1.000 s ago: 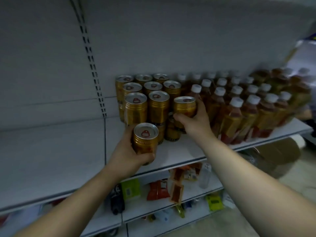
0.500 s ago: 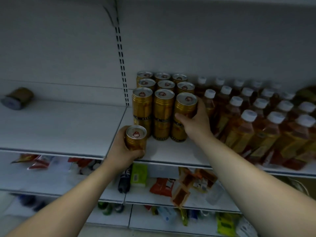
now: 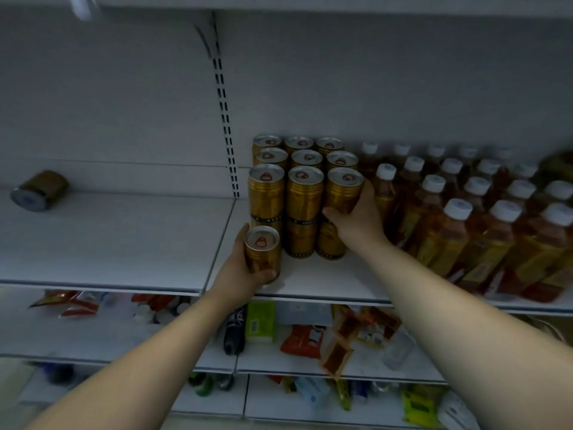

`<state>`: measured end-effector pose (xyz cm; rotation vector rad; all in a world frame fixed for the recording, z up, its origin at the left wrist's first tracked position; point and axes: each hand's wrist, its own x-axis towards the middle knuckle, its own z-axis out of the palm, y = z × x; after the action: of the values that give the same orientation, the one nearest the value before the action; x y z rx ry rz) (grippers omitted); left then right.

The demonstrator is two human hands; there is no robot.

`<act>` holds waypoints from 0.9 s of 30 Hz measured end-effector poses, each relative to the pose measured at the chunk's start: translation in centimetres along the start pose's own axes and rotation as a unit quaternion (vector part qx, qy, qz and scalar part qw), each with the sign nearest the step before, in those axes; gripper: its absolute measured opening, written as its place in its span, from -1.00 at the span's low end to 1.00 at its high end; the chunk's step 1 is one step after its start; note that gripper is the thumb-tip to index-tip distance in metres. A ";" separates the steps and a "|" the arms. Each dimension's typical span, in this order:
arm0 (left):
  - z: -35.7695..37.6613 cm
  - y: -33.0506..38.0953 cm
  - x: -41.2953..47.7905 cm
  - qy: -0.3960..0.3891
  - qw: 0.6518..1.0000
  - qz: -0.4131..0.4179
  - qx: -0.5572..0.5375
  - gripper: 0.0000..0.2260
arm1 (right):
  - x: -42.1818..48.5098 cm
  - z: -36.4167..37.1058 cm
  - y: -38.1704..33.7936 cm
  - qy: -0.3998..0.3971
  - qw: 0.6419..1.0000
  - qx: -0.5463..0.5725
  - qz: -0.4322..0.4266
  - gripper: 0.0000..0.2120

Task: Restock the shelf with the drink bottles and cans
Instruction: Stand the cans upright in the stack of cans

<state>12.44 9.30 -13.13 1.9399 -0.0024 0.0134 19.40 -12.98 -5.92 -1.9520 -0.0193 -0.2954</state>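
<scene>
Gold drink cans stand stacked two high in rows on the white shelf. My left hand grips a single gold can that stands on the shelf in front of the left stack. My right hand grips the upper gold can of the front right stack. To the right stand several amber bottles with white caps, close against my right hand.
A lone can lies on its side at the far left of the shelf, with bare shelf between it and the stacks. Lower shelves hold packets and small bottles. A slotted upright runs up the back wall.
The view has shifted left and downward. My left hand has brought its can down onto the shelf by the left stack. My right hand keeps its hold on the top can.
</scene>
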 end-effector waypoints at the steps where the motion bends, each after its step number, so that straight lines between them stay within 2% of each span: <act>1: 0.0 0.0 0.0 -0.001 1.000 0.005 0.002 -0.10 | 0.1 -0.1 -0.2 -0.001 1.000 -0.008 0.004 -0.19; 3: 0.1 0.2 0.1 -0.003 1.000 0.007 0.001 -0.15 | 0.3 -0.5 -0.8 -0.012 0.999 -0.035 0.013 -0.20; 5: 0.0 0.7 0.1 -0.010 1.000 0.001 0.010 -0.12 | 0.4 -1.1 -1.5 -0.025 0.998 -0.061 0.010 -0.25; 9: -1.5 3.2 0.0 -0.037 0.996 -0.035 0.068 0.00 | 0.6 -2.7 -3.5 -0.039 0.993 -0.100 -0.056 -0.35; 12: -4.1 5.8 -0.1 -0.005 0.983 -0.037 0.181 -0.12 | 1.0 -3.2 -5.8 -0.076 0.969 -0.203 -0.118 -0.37; 16: -8.5 9.1 -1.2 -0.007 0.961 -0.029 0.275 -0.21 | 0.9 -2.0 -9.5 -0.130 0.939 -0.251 -0.195 -0.56; 22: -16.9 10.1 -4.5 0.006 0.936 -0.031 0.351 -0.27 | 0.2 4.9 -15.7 -0.195 0.912 -0.308 -0.188 -0.20; 27: -25.1 7.3 -8.4 0.046 0.924 -0.060 0.376 -0.27 | -2.6 14.8 -21.3 -0.258 0.893 -0.309 -0.199 -0.15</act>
<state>3.81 30.04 2.64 2.7046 0.2127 0.0270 16.58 9.25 7.52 -2.6073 -0.7655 -0.0300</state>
